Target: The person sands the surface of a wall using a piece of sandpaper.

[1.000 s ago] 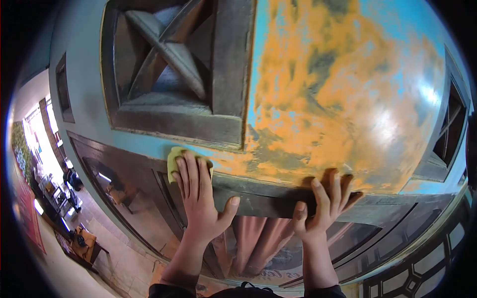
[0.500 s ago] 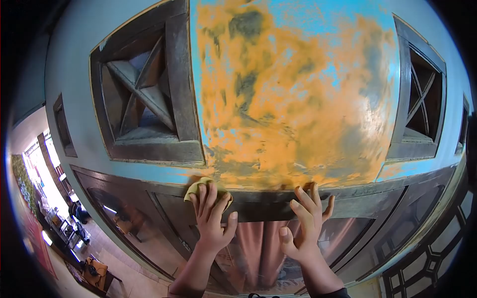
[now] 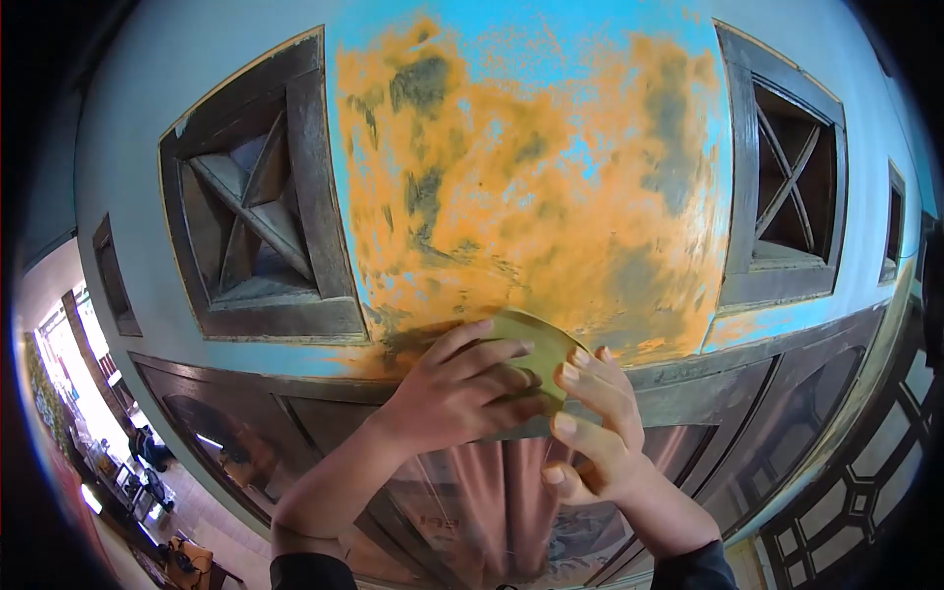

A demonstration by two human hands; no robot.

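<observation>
A curved yellow sheet of sandpaper [image 3: 539,344] lies against the lower part of the painted panel, over the top edge of the brown wooden frame. My left hand [image 3: 447,393] holds it, fingers laid across its left part. At the sheet's right edge is my right hand [image 3: 610,428], fingers bent and apart, fingertips overlapping that edge in this view. Patchy orange, blue and dark grey cover the wall panel [image 3: 531,197] above both hands.
Dark wooden vents with crossed bars, one left [image 3: 251,206] and one right [image 3: 787,182], flank the panel. Below runs a brown frame with glass panes and a pinkish curtain [image 3: 501,511]. A chair [image 3: 187,560] stands on the tiled floor at lower left.
My left hand has moved right with the sandpaper and turned sideways, now close to my right hand. My right hand stays near the frame. The view has shifted slightly.
</observation>
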